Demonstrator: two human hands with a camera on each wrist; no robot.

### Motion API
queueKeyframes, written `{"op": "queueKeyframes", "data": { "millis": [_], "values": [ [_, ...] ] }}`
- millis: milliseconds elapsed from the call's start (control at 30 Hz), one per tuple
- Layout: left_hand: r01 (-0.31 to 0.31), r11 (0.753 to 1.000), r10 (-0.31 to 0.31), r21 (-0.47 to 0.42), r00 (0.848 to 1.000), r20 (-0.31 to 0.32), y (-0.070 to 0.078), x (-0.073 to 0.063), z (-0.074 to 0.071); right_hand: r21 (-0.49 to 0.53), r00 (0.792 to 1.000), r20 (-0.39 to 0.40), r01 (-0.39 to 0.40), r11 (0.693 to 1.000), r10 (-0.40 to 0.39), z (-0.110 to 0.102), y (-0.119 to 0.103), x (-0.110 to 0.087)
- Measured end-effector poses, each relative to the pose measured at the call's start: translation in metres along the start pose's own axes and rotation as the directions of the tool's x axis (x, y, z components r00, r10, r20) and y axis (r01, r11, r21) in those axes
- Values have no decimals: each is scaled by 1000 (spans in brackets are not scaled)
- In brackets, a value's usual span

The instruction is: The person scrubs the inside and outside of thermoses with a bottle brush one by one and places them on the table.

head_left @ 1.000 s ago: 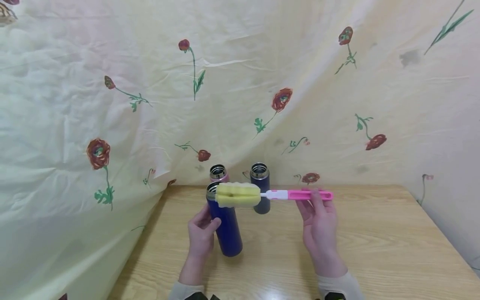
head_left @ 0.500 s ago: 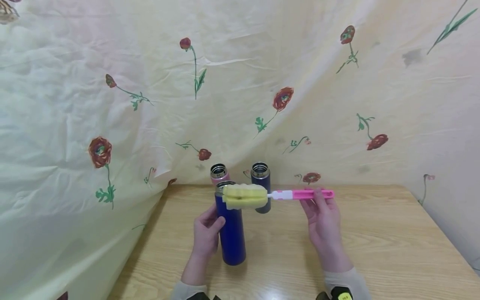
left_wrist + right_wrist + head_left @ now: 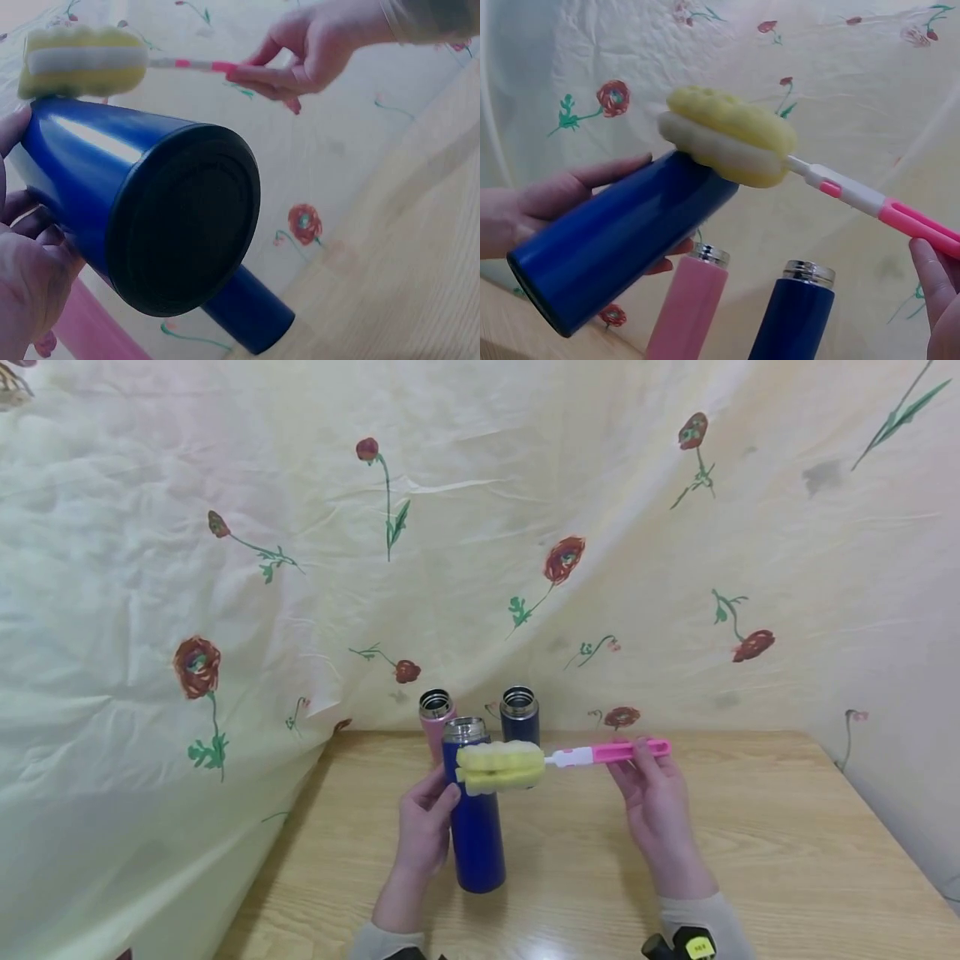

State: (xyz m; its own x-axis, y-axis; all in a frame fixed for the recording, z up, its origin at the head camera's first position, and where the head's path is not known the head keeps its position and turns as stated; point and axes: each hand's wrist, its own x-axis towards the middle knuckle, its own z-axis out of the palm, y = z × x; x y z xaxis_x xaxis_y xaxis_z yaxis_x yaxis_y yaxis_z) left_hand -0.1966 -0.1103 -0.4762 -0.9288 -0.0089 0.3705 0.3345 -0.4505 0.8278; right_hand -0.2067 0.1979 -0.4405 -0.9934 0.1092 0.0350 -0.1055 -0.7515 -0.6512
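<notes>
My left hand (image 3: 423,827) grips a tall blue vacuum flask (image 3: 480,852) round its upper side, lidless, its steel mouth up and slightly tilted. In the left wrist view the flask's dark base (image 3: 184,221) faces the camera, raised off the table. My right hand (image 3: 660,802) pinches the pink handle of a sponge bottle brush (image 3: 501,768), held level. The brush's yellow and white sponge head (image 3: 727,135) overlaps the flask's upper side in the head view, just below the mouth; its white neck and pink handle (image 3: 919,225) stretch right.
Behind the held flask stand a pink flask (image 3: 435,727) and a dark navy flask (image 3: 521,718), both lidless, near the back of the wooden table (image 3: 750,827). A flower-patterned cloth (image 3: 465,585) hangs behind and to the sides of the table.
The blue flask has moved right and come more upright in my left hand. The brush has shifted right and slightly down, its sponge head going from the flask's mouth to its upper side.
</notes>
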Motion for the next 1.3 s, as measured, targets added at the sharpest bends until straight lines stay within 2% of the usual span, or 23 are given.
{"op": "queueKeyframes", "data": {
  "millis": [233, 467, 667, 833, 1033, 1200, 1300],
  "values": [
    [42, 999, -43, -23, 999, -21, 4, 1, 8, -68, 999, 32, -18, 998, 21, -4, -1, 3],
    [61, 996, -61, -58, 998, -6, 4, 0, 9, -138, 996, 89, -13, 990, 25, -11, 1, 4],
    [91, 993, -94, -71, 995, -33, 6, 1, 8, -230, 989, 140, -9, 973, 42, -17, 2, 6],
    [125, 989, -130, -82, 989, -66, 8, 1, 7, -331, 985, 160, -13, 944, 70, -19, 3, 7],
    [132, 987, -141, -88, 985, -102, 10, 4, 5, -466, 970, 220, 14, 884, 101, -20, 4, 8],
    [131, 987, -140, -97, 985, -101, 9, 4, 3, -513, 946, 299, 50, 857, 124, -19, 4, 9],
    [125, 986, -136, -110, 986, -97, 8, 3, 2, -527, 941, 312, 54, 848, 135, -20, 4, 10]
  ]
}}
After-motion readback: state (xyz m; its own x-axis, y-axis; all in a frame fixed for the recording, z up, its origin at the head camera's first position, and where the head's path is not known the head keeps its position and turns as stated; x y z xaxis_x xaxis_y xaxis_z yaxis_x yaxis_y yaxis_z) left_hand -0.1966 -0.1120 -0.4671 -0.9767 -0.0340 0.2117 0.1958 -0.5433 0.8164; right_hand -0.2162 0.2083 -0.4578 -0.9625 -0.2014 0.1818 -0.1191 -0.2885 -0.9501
